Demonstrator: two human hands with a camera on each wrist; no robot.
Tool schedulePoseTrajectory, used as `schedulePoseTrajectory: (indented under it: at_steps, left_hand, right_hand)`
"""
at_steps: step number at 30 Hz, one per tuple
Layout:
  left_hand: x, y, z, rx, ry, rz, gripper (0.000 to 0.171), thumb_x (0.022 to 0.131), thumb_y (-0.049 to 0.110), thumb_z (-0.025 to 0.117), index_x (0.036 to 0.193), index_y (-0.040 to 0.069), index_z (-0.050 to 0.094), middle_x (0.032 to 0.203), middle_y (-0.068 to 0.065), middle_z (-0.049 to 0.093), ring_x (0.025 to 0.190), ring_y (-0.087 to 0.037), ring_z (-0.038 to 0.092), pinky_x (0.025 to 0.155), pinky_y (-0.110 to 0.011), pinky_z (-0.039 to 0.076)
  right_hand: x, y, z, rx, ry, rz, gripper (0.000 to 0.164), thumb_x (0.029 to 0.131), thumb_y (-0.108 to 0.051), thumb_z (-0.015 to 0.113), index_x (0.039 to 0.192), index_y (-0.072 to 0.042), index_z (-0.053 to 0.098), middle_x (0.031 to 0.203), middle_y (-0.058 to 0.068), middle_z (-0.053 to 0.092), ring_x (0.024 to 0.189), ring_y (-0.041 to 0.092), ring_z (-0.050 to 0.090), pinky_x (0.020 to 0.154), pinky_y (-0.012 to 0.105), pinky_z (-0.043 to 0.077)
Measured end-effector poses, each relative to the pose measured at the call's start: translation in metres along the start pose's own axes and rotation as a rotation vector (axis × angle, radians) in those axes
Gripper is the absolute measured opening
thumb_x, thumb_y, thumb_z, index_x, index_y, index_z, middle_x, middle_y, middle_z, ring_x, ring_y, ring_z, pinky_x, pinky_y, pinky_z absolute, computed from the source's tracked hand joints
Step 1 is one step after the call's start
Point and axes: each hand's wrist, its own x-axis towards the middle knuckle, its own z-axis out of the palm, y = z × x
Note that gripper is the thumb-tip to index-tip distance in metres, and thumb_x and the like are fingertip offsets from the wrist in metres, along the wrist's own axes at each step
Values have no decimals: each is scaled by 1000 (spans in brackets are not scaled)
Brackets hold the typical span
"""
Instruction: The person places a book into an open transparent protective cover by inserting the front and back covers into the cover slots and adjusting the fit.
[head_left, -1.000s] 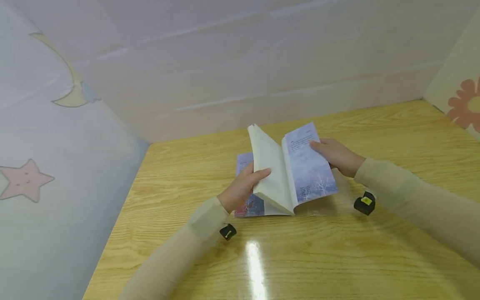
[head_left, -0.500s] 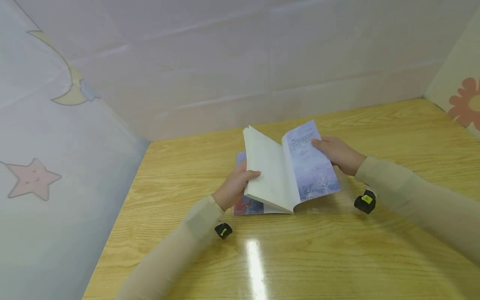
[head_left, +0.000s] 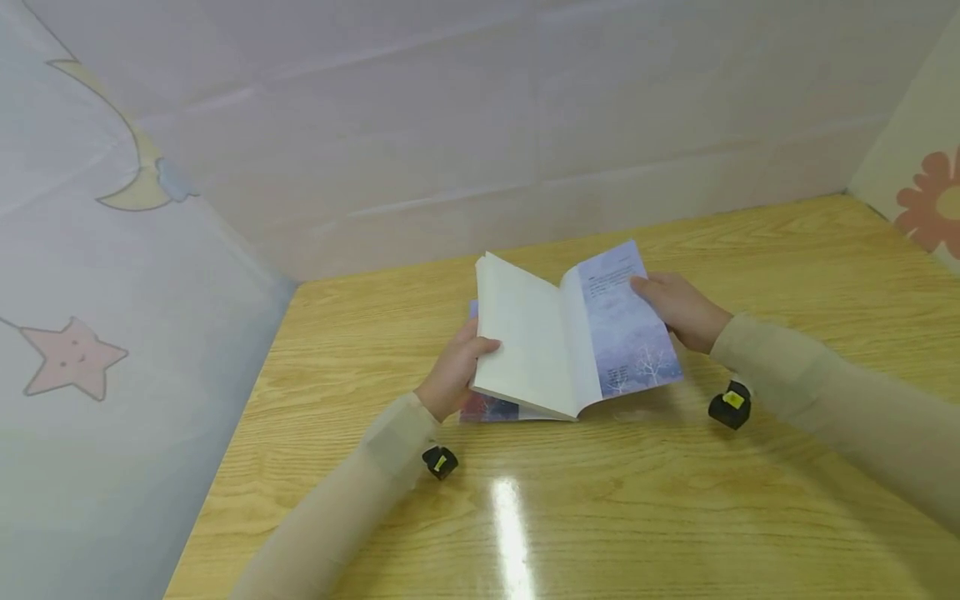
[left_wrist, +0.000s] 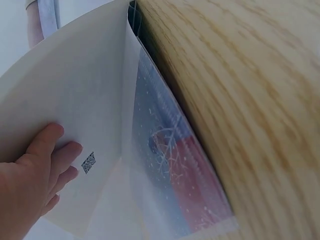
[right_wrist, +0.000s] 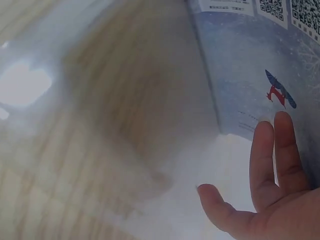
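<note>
A paperback book (head_left: 528, 333) stands half open above the table, its blank white page facing up. My left hand (head_left: 452, 367) grips the page block at its left edge, thumb on top and the other fingers behind. On the right, my right hand (head_left: 686, 312) pinches the purple cover flap (head_left: 626, 325), which bears white trees and small print. Under the pages, the other purple, blue and red cover flap (left_wrist: 170, 165) lies low by the table. In the right wrist view, fingers of the right hand spread against the cover's outer face (right_wrist: 235, 65), which has QR codes.
The wood-grain table (head_left: 360, 333) extends around the book, with a bright light reflection near its front. A shiny clear film (right_wrist: 145, 185) shows beside the cover. Pale fabric walls (head_left: 450, 125) enclose the back and sides. Black wrist cameras (head_left: 730, 406) hang under both sleeves.
My left hand has moved left with the page block, tilting it flatter and opening the book wider. The right hand has shifted slightly right with the cover flap.
</note>
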Motion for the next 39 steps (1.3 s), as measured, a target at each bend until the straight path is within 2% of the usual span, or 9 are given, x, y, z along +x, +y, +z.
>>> schedulePoseTrajectory:
  at_steps: [6,13,17,23,27,30,34,36,39]
  left_hand:
    - [-3,-1,-6,15,12,-5,54,98,4,38,150,1,26,136,-24,48,117,-34,55,92,-43,50]
    - [-3,-5,-17,24,24,-10,58,97,0,39,152,0,21,139,-24,46,120,-37,53,95,-45,49]
    - [-4,-7,-21,45,61,-31,56,97,2,37,150,-5,22,138,-24,45,120,-35,51,96,-44,47]
    - [-4,-11,-26,135,145,-100,47,97,4,39,141,-14,34,137,-26,46,123,-34,49,103,-45,41]
    - [-3,-14,-29,161,171,-144,51,97,6,42,142,-14,31,144,-26,40,133,-35,40,109,-45,34]
    - [-3,-15,-32,182,184,-178,56,97,9,44,145,-14,26,151,-26,29,139,-37,29,113,-48,26]
    - [-4,-14,-36,207,169,-204,59,97,10,45,145,-16,21,154,-28,18,143,-39,18,115,-49,19]
    - [-5,-10,-38,254,152,-216,57,98,10,44,144,-16,24,154,-27,18,143,-39,18,116,-48,18]
    - [-8,-3,-39,405,133,-247,54,99,14,45,144,-12,30,153,-25,25,142,-38,23,115,-48,20]
  right_hand:
    - [-1,7,-2,-11,0,7,61,108,-37,23,147,10,28,107,9,64,81,10,64,70,30,55]
    - [2,16,-1,-22,4,23,64,107,-39,22,144,13,30,100,5,66,79,11,64,67,31,55]
    - [3,22,0,-33,15,46,64,107,-39,22,145,13,29,100,6,66,79,11,64,68,32,55]
    - [2,28,2,-41,11,87,66,107,-40,22,144,14,29,95,5,66,77,13,64,67,33,55]
    - [2,32,2,-47,-11,96,67,107,-42,21,144,14,29,94,4,66,77,13,64,67,33,54]
    - [3,33,2,-36,-20,108,67,107,-42,22,145,13,28,94,3,66,79,12,64,69,32,54]
    - [5,34,3,-53,-15,127,65,107,-41,22,144,12,30,96,4,65,80,12,63,71,31,53]
    - [7,36,2,-113,-8,131,65,107,-41,22,141,13,36,94,5,65,78,11,61,71,30,51]
    - [11,40,2,-199,-8,129,66,106,-43,21,137,13,41,93,5,65,78,12,58,73,28,47]
